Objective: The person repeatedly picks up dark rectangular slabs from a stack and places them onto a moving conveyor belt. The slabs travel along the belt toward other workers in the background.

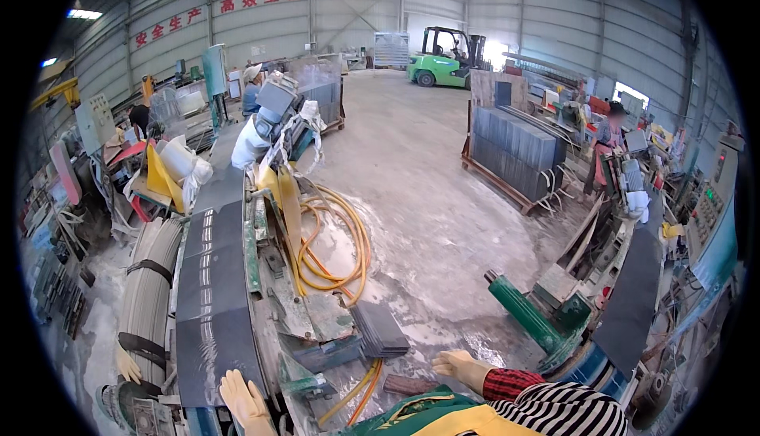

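My left hand (244,402), in a cream rubber glove, is beside the near end of a dark conveyor belt (212,293). Its fingers are stretched out and hold nothing; I cannot tell if it touches the belt's edge. My right hand (462,369), gloved alike below a red checked cuff, hovers in front of my body with fingers extended and nothing in them. Dark flat slabs (380,329) lie stacked on the floor between the hands. Another cream glove (128,365) shows left of the belt; whether a hand fills it I cannot tell.
A coiled yellow hose (360,250) lies beside the belt machine. A green cylinder (522,313) and a second belt (633,301) stand to the right. Banded stone slabs (518,151) rest on a pallet. Workers (252,92) (608,139) and a green forklift (443,64) are farther off.
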The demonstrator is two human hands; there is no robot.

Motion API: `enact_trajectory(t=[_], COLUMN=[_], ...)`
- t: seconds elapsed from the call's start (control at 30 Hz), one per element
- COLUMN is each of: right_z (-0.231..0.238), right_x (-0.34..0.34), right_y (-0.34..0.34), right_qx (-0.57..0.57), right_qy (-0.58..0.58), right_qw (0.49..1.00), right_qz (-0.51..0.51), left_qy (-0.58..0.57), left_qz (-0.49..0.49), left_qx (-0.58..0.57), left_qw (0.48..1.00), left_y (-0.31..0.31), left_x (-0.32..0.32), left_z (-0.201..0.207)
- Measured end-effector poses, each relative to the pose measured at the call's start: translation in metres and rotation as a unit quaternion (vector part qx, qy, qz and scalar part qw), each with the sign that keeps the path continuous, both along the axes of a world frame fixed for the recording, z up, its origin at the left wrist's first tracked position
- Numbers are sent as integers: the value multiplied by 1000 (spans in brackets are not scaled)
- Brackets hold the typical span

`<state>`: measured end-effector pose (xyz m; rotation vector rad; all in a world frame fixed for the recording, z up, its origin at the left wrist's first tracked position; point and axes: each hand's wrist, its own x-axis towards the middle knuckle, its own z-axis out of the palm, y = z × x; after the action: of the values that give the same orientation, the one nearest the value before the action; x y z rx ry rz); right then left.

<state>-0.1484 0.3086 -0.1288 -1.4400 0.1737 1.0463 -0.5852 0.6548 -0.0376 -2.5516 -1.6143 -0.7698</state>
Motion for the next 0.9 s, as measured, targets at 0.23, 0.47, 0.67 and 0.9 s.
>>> enact_trajectory(t=[0.23, 0.47, 0.67, 0.9], right_z=[-20, -89, -16, -76], right_x=[17, 43, -8, 3], right_y=[5, -21, 13, -14], right_qx=[-64, 252, -112, 21], right_qy=[4, 280, 38, 41], right_qw=[997, 914, 985, 982], right_qz=[34, 151, 128, 181], left_qy=[1, -4, -5, 2], left_qz=[6, -1, 5, -6], left_qx=[6, 2, 25, 27], left_qw=[1000, 1000, 1000, 1000], left_y=[-7, -11, -16, -15], left_x=[-6, 7, -5, 1], left_z=[5, 8, 4, 2])
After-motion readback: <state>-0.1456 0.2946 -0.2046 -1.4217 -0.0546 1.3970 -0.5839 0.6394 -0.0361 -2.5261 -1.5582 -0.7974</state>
